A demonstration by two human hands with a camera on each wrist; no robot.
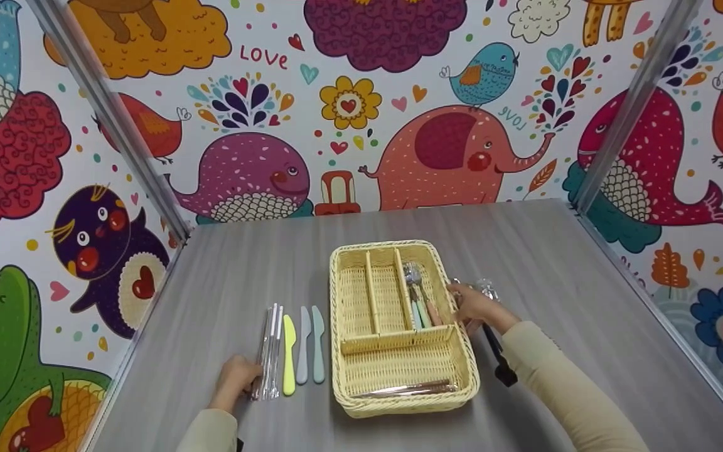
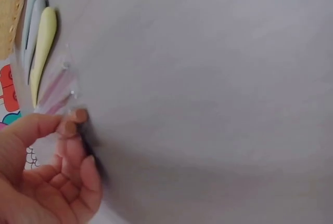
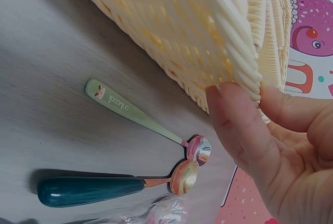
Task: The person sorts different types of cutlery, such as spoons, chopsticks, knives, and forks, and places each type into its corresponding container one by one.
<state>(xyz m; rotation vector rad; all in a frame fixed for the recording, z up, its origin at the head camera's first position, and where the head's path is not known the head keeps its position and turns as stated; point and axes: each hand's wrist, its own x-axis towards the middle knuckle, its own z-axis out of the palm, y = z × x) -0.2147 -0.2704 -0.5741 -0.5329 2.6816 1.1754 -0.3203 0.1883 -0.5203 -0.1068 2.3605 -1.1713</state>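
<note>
My left hand [image 1: 238,380] is at the left of the table, at the edge of a row of clear-wrapped sticks [image 1: 270,351]. In the left wrist view its thumb and finger pinch brown chopsticks [image 2: 79,115] by their rounded ends, in clear wrap. My right hand [image 1: 479,304] grips the right rim of a cream woven basket [image 1: 336,370], with fingers on both sides of the rim in the right wrist view. Inside the basket, several spoons [image 1: 421,301] lie in the right compartment, and wrapped brown chopsticks [image 1: 412,389] lie in the front one.
Yellow [image 1: 289,358], lavender [image 1: 303,351] and blue-green [image 1: 317,348] knives lie left of the basket. On its right lie a light-green-handled spoon [image 3: 138,114], a dark-teal-handled spoon [image 3: 93,190] and clear-wrapped items [image 3: 169,211]. Printed wall panels [image 1: 349,144] enclose the table.
</note>
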